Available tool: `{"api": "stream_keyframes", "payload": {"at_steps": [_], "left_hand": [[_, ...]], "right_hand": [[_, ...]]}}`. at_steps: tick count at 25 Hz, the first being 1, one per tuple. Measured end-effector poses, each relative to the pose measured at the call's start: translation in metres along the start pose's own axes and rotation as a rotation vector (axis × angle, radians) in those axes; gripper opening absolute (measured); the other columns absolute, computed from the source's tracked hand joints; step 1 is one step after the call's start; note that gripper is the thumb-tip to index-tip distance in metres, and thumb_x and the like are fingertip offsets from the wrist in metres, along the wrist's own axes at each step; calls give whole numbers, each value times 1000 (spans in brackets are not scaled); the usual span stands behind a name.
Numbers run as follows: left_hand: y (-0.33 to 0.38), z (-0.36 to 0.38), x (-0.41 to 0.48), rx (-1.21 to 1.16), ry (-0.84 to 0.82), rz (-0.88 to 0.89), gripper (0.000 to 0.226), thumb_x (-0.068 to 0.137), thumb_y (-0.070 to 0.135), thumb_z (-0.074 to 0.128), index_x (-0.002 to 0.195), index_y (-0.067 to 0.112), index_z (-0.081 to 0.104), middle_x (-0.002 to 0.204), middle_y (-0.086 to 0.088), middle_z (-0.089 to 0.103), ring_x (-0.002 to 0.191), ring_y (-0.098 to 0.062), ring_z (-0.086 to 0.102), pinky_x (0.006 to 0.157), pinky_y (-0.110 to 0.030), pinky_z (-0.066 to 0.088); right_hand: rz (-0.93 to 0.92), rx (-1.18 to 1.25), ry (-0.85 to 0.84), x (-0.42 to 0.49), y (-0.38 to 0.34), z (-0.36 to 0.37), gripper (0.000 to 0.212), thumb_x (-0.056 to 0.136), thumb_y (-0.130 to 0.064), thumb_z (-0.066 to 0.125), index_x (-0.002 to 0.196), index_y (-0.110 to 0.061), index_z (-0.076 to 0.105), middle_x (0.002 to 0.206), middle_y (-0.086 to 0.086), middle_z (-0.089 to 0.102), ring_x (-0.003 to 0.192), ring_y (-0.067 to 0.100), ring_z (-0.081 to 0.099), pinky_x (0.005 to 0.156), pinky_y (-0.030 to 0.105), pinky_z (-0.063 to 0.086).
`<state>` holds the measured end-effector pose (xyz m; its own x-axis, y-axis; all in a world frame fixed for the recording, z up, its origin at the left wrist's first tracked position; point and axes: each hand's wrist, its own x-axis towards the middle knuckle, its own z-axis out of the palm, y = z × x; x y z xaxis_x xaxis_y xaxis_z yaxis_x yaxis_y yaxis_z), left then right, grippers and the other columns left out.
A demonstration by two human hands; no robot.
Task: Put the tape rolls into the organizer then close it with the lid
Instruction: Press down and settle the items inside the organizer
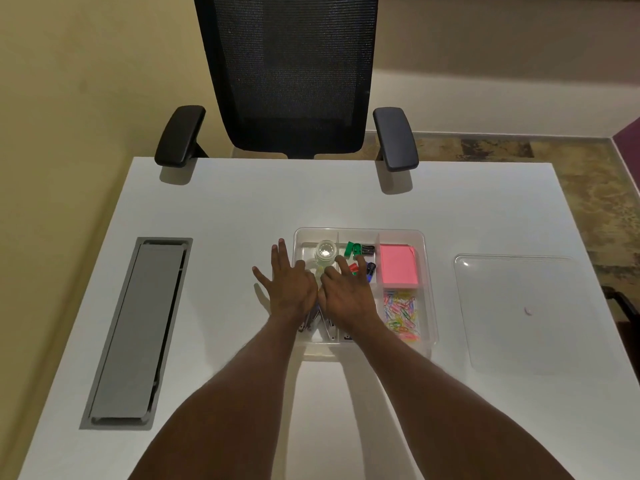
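Over a white desk (225,216), we spread both hands flat above a clear organizer (424,258): our left hand (292,287) with fingers splayed across its left edge, our right hand (348,292) open over the middle compartments, neither gripping anything. Clear tape rolls (325,252) sit in the far left compartment. Pink sticky notes (399,269) and coloured paper clips (401,315) fill the right side. Well apart to the right lies the clear lid (519,313).
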<state>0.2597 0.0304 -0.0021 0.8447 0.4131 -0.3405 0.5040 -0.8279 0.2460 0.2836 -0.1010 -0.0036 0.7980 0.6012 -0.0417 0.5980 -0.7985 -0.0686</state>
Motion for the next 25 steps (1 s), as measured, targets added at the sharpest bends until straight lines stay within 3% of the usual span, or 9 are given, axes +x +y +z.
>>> {"api": "stream_keyframes", "payload": {"at_steps": [4,11,25], "left_hand": [[-2,1,-4,-92,13,-36,34,107,35,38,127,29,64,175,-5,-3,162,-23,-9,123,-72,-1],[-3,2,-4,-88,-18,-13,44,107,46,35,145,34,52,175,-6,-2,162,-24,-9,122,-71,-7],[6,11,-8,-122,-63,-52,42,106,49,36,126,36,70,175,-4,-5,162,-21,-13,122,-72,-7]], "right_hand": [[29,24,-44,-2,-3,2,40,102,-46,41,110,-22,72,120,-3,71,141,27,48,123,55,-1],[63,47,-21,-6,-3,0,37,102,-42,43,115,-18,68,123,2,70,134,29,53,120,58,20],[25,28,-62,-10,5,9,47,105,-45,33,122,-18,66,131,4,66,138,30,50,118,58,21]]}}
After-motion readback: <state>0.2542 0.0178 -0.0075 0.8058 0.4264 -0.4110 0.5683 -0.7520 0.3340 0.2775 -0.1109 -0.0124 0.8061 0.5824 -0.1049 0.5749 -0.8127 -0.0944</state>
